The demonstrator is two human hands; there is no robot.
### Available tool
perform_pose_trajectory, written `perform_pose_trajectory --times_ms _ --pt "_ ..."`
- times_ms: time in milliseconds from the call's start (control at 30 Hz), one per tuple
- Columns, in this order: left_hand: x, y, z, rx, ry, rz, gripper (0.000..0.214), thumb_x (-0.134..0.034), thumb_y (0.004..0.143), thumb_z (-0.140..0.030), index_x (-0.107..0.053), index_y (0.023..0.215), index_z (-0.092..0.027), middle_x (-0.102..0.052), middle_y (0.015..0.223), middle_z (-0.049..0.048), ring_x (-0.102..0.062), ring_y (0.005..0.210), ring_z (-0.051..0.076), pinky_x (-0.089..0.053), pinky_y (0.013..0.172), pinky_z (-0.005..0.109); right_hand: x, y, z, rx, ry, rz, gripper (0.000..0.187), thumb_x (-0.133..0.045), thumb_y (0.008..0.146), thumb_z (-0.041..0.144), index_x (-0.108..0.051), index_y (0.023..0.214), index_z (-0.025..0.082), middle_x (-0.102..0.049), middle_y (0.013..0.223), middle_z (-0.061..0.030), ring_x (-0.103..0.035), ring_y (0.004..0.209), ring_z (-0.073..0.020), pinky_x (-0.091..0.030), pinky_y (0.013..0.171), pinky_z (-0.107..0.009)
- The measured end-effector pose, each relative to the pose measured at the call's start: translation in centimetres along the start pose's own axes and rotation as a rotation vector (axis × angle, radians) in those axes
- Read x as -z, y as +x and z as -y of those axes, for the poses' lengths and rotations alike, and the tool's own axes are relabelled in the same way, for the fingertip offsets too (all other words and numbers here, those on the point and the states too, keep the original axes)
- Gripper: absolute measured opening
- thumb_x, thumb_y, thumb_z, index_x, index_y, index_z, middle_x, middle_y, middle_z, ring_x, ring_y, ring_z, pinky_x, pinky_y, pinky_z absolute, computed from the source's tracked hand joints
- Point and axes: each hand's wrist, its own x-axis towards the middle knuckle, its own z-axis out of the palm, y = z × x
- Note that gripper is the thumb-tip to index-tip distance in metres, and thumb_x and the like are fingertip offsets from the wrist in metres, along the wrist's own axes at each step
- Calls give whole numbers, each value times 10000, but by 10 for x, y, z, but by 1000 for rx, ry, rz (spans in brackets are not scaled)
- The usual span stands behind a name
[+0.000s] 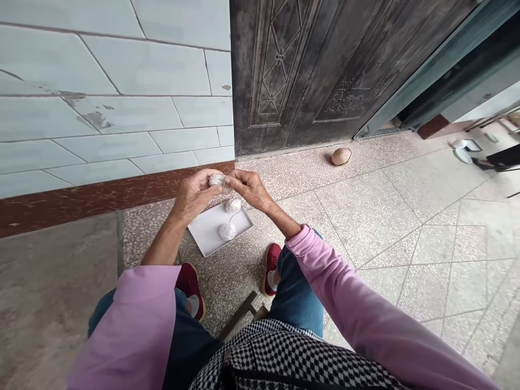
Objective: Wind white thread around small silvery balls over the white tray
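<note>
The left hand (194,194) grasps a pale wound bundle (215,179) above the white tray (206,230) while the right hand's (252,189) fingers pinch a clear piece (226,188) (too small to identify), so light, steady pressure should serve best.

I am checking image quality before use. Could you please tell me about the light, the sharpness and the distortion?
Head view: light soft and even, faint shadow beside the pinkish round object; head view: wide-angle distortion seems to slant the door; head view: white things at far right look blurred, and the translucent piece at the fingers is hard to make out.
</note>
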Motion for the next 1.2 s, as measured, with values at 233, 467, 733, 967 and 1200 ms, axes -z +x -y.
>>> perform_pose_trajectory --times_ms 233,467,733,967,1200 --pt "-7 -20 -19 207 -273 202 667 -1186 903 -518 -891 1418 -211 -889 1139 122 -947 862 318 -717 680 339 3 12 -7 40 142 -175 610 -887 1246 580 -633 795 257 -505 772 26 -468 797 -182 -467 783 -355" --pt "-27 -14 -4 247 -341 -49 621 -1259 717 -423 -886 1139 -160 -875 1069 99 -816 821 220 -672 725 336 -5 18 -18 32 166 -223 653 -925 1179 615 -540 779 270 -467 787 24 -447 780 -191 -452 744 -342" --pt "-35 -10 -4 276 -454 -57 563 -1234 683 -362 -937 1121 -170 -884 1113 101 -784 966 227 -648 774 315 3 22 -18 7 186 -227 641 -983 1155 640 -611 763 296 -495 750 8 -439 785 -220 -454 729 -380" --pt "-24 -4 -8 157 -497 -146 557 -1227 669 -395 -867 1060 -228 -865 1113 66 -778 954 203 -617 725 262 -9 16 -26 18 101 -66 666 -902 1237 659 -616 790 256 -509 753 40 -458 786 -182 -413 776 -348" --pt "-9 1 -5 62 -315 -279 572 -1194 677 -421 -802 1057 -248 -878 1083 44 -805 966 226 -650 783 275 -24 -7 -7 16 38 130 515 -976 1223 550 -789 865 231 -676 801 3 -566 819 -206 -459 821 -352"
